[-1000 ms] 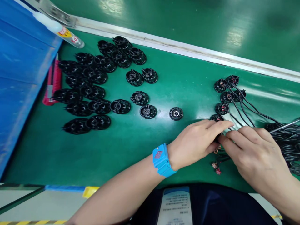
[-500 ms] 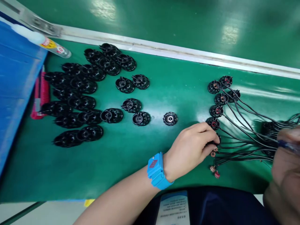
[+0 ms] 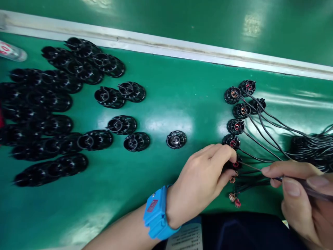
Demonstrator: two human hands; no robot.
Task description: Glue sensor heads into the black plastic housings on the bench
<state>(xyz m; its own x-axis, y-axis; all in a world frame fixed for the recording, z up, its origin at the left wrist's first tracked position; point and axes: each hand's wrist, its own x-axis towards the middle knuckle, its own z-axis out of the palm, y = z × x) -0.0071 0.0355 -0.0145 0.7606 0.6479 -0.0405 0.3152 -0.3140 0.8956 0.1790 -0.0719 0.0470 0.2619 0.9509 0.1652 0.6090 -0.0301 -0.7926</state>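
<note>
My left hand (image 3: pixel 200 173), with a blue wrist strap (image 3: pixel 158 213), pinches a black round plastic housing (image 3: pixel 236 164) between thumb and fingers. A red-wound coil shows inside it. My right hand (image 3: pixel 299 194) grips what looks like a screwdriver (image 3: pixel 308 188); its thin metal shaft points left, with the tip at or very near the held housing. Above the left hand stand several housings with coils and black cables, the closest being a housing (image 3: pixel 231 142) with a red coil. Loose copper coils (image 3: pixel 232 179) and a red coil (image 3: pixel 237 203) lie just below the held housing.
Several black housings (image 3: pixel 59 99) without cables cluster on the left of the green table (image 3: pixel 125 194). A single housing (image 3: pixel 176 139) stands mid-table. A cable bundle (image 3: pixel 309 147) lies at right. A white rail (image 3: pixel 156 47) crosses behind; a bottle (image 3: pixel 13 51) lies far left.
My right hand has moved left and into fuller view, bringing the screwdriver's tip to the held housing. My left hand keeps its pinch. The view has shifted, so the left cluster sits further left.
</note>
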